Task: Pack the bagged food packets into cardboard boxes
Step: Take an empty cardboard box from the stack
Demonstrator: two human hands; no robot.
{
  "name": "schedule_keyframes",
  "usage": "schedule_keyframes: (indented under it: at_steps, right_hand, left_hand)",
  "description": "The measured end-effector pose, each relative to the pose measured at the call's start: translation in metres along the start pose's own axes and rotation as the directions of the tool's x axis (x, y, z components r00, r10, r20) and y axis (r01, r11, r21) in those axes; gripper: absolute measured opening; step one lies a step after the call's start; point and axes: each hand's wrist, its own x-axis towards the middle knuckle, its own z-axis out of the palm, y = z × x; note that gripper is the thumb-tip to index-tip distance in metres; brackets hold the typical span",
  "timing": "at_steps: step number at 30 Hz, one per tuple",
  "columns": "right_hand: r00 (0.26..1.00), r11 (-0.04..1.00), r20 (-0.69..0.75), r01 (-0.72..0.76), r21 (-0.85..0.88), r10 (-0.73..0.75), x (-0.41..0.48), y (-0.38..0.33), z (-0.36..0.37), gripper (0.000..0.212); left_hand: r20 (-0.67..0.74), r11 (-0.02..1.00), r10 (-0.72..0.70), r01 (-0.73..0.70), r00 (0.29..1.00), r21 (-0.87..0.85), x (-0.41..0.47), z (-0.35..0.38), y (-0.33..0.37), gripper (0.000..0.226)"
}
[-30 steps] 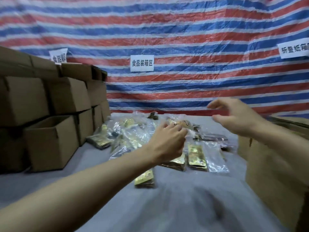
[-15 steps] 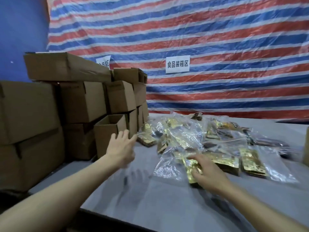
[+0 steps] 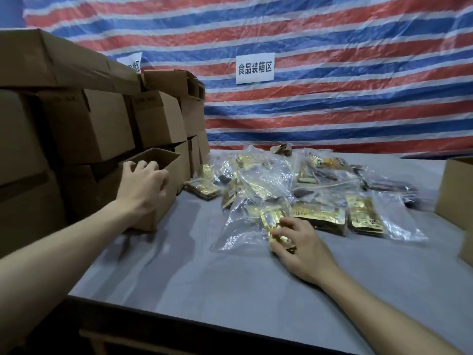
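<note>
A heap of clear plastic bags with gold food packets (image 3: 302,185) lies on the grey table (image 3: 230,283). My right hand (image 3: 299,242) rests on the nearest bagged gold packet (image 3: 272,221), its fingers curled over the packet's near end. An open-topped cardboard box (image 3: 166,175) stands at the table's left side in front of a stack of boxes. My left hand (image 3: 142,183) grips the near rim of that box, fingers hooked over the edge.
Stacked cardboard boxes (image 3: 84,124) fill the left side. Another brown box (image 3: 455,190) stands at the right edge of the table. A striped tarp with a white paper sign (image 3: 255,68) hangs behind. The table's dark front edge runs below my arms.
My left hand has reached forward from above the table and taken hold of the open box's rim. My right hand has stayed on the nearest bagged packet. The view has moved closer.
</note>
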Motion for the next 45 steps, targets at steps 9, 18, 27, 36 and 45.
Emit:
schedule_keyframes:
  at_steps: [9,18,27,36,45]
  right_hand:
    - [0.999,0.999,-0.019,-0.042,0.027,0.042,-0.006,-0.005,-0.006,0.009]
    - [0.685,0.820,-0.466,-0.380,0.427,0.560,-0.017,0.016,-0.044,0.014]
    - [0.229,0.531,-0.500,-0.570,0.627,0.835,-0.020,0.042,-0.069,0.020]
    - [0.300,0.496,-0.395,-0.568,0.657,0.868,-0.018,0.045,-0.061,0.029]
    - [0.443,0.556,-0.348,-0.546,0.626,0.826,-0.018,0.052,-0.057,0.038]
  left_hand:
    - [-0.350,0.922,0.364,-0.387,0.863,0.006,-0.049,-0.013,0.067,0.014]
    - [-0.591,0.829,0.241,-0.479,0.770,-0.287,-0.067,-0.051,0.122,0.022]
    - [-0.691,0.527,0.378,-0.757,0.616,-0.386,-0.070,-0.045,0.168,0.031]
    - [-0.041,0.088,-0.286,-0.017,0.957,-0.996,-0.088,0.005,0.194,0.112]
    - [0.266,-0.216,-0.134,0.234,0.955,-0.948,-0.076,0.028,0.188,0.110]
